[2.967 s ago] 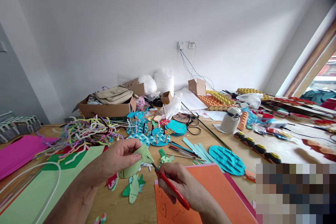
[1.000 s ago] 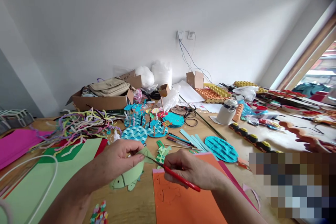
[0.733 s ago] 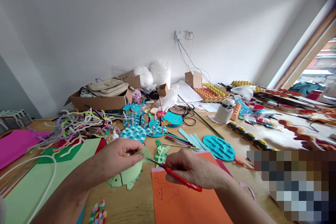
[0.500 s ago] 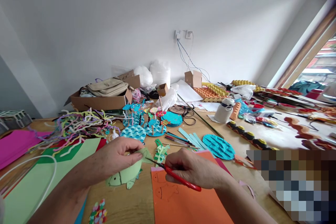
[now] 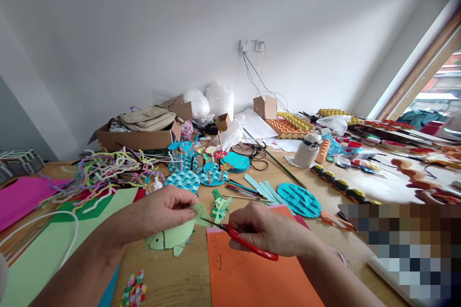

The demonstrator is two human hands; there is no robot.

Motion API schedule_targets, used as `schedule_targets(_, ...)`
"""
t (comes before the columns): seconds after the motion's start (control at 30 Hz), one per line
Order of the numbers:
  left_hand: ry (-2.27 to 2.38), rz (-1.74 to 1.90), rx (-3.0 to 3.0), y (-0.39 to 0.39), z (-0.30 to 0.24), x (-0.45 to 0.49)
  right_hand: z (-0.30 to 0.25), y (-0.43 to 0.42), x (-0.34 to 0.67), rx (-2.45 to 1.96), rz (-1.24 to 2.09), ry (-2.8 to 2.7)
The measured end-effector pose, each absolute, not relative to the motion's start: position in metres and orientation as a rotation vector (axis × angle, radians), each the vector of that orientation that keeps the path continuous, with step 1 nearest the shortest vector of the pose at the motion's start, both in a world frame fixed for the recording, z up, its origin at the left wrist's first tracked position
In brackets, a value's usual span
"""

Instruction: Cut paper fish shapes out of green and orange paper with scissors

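"Where was that paper fish (image 5: 182,235)?"

"Just left of the orange sheet (image 5: 257,280), its body curving down below the left hand (image 5: 165,211), its tail poking out past the thumb."

"How did it look?"

"Pale green and bowed, with a black dot for an eye and a dark line behind the head."

"And the fingers?"

"The left thumb and fingers pinched it near the tail. The right hand (image 5: 262,230), above the sheet's far edge, had its fingers curled round the red-handled scissors (image 5: 264,253); the blades pointed at the tail, but I couldn't tell whether they touched."

"What lay farther off?"

"Some green scraps (image 5: 219,207) just beyond the sheet's far left corner, then a wavy blue disc (image 5: 182,181)."
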State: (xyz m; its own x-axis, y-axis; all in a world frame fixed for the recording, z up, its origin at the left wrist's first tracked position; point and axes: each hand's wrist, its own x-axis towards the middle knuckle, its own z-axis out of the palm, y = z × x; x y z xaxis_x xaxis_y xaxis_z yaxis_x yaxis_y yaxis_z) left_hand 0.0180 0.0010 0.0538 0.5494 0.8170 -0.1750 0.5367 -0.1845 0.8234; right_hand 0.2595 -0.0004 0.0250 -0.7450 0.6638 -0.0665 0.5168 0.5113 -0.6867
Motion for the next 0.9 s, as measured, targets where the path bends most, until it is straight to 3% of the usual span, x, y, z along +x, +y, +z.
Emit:
schedule_targets(0.63, 1.096, 0.398, 1.78, 0.003, 0.048, 0.014, 0.02, -0.004, 0.257, -0.99, 0.813, -2.597)
schedule_targets(0.9, 1.069, 0.579, 1.673, 0.006, 0.036, 0.014, 0.003, -0.005, 0.246, -0.996, 1.213, -2.25)
